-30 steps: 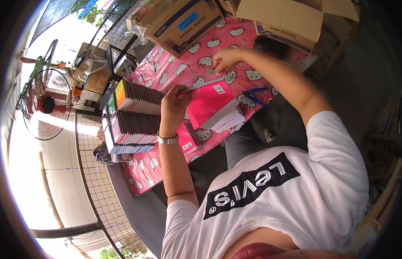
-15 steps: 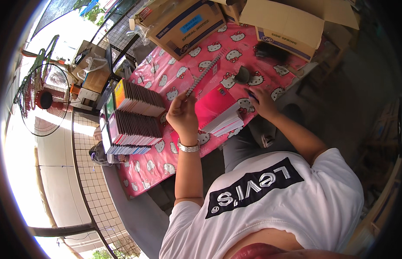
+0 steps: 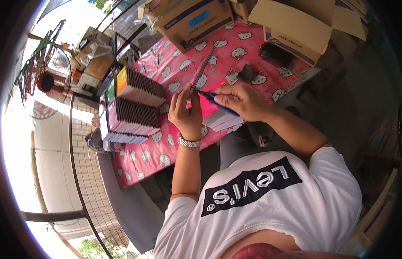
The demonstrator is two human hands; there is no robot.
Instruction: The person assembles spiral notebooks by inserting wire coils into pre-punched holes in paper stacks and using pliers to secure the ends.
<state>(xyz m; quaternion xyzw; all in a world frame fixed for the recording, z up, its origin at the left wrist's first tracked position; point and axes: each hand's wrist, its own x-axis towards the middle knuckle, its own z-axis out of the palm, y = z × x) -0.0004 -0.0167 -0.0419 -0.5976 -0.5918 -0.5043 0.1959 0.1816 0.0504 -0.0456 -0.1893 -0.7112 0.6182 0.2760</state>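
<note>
Clock ref.: 12 = top of view. L hand [image 3: 183, 110]: fingertips and thumb together, clamped on lower end of spiral coil [image 3: 204, 67]; coil runs from grip toward 1 o'clock, tilted. R hand [image 3: 242, 101], at approx. 2–3 o'clock of L hand: fingers wrapped round blue-handled pliers [image 3: 227, 108], nose pointing to 10 o'clock, tips at coil's lower end. Cannot tell if plier tips are apart or together. Pink-covered notebook stack [image 3: 221, 121]: directly below pliers, at 4 o'clock of coil, partly hidden by R hand. Dark-spined notebook rows [image 3: 138, 114]: at 9–10 o'clock of L hand, on pink print table cover [image 3: 179, 69]. Small grey item [image 3: 245, 74]: nr R hand, at 12. Open carton [image 3: 291, 30]: at 1–2 o'clock, far edge of table.
</note>
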